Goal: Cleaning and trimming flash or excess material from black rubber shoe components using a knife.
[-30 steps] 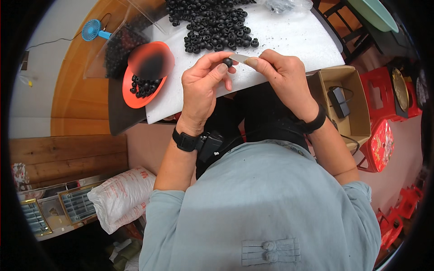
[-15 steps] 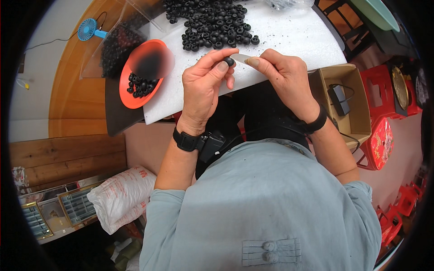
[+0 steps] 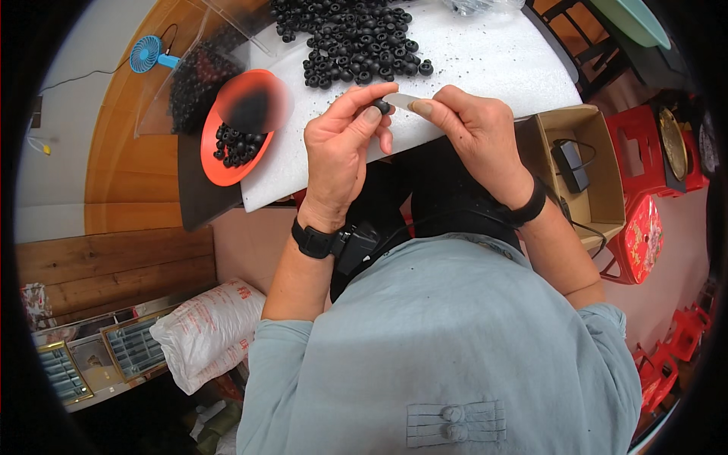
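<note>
Pinching a round black piece [image 3: 382, 108] in your left hand [image 3: 337, 133], your right hand [image 3: 479, 125] clamped on a pale flat blade [image 3: 400, 99], its tip at the piece, both above the white sheet [image 3: 500, 64] near its edge, a heap of black pieces [image 3: 360, 44] just beyond

the left hand [image 3: 341, 140] pinches a small round black piece [image 3: 383, 107] between thumb and fingers, while the right hand [image 3: 476, 133] holds a thin pale blade [image 3: 399, 99] with its tip at the piece (whether they touch is too small to tell). beyond the hands, many black pieces [image 3: 356, 47] lie heaped on a white sheet [image 3: 485, 68] strewn with dark specks. to the left, an orange-red bowl [image 3: 230, 177] holds more of them, partly blurred; to the right, an open cardboard box [image 3: 604, 171] contains a black boxy device [image 3: 570, 167]
</note>
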A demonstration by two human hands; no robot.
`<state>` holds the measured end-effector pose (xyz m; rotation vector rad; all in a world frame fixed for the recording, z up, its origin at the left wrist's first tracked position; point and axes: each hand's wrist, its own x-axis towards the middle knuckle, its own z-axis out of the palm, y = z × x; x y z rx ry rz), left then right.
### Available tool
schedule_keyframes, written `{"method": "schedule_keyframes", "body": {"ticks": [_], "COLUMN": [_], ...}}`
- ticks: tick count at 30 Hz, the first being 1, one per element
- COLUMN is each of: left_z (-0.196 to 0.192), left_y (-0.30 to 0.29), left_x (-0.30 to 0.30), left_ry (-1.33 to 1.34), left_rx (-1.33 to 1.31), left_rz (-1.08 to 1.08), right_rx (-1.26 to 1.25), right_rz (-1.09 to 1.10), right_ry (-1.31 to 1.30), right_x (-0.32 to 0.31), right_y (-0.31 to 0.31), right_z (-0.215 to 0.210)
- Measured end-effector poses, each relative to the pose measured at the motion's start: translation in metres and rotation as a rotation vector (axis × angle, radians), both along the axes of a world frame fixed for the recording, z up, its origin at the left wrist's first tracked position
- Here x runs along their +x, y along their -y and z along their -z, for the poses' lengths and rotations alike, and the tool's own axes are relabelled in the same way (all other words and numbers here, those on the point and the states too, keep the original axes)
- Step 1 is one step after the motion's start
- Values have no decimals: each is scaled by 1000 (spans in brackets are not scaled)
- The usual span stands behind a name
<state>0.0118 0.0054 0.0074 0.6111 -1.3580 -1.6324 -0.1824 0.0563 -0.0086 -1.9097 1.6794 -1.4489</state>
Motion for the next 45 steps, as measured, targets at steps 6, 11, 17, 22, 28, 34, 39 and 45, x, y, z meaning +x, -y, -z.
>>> {"method": "schedule_keyframes", "body": {"ticks": [6,11,17,22,28,34,39,45], "left_z": [2,4,6,7,7,10,-8,-63], "left_y": [-1,-1,-2,-4,-7,-7,-8,13], "left_x": [-1,-2,-3,-5,-11,-11,1,93], "left_ry": [-10,-11,-18,-15,-21,3,105,540], "left_rx": [-36,-30,-51,-55,-35,-37,-216,-528], "left_rz": [-17,-22,-46,-70,-120,-121,-259,-726], "right_rx": [-18,-27,-39,-51,-48,-104,81,116], "right_rz": [6,15,20,27,31,44,-187,-236], "right_ry": [-17,-49,-51,-61,-56,-134,558,746], "right_x": [2,2,3,4,5,8,-4,-14], "right_y": [0,1,1,1,1,1,0,-7], "right_z": [0,2,4,5,7,11,11,8]}}
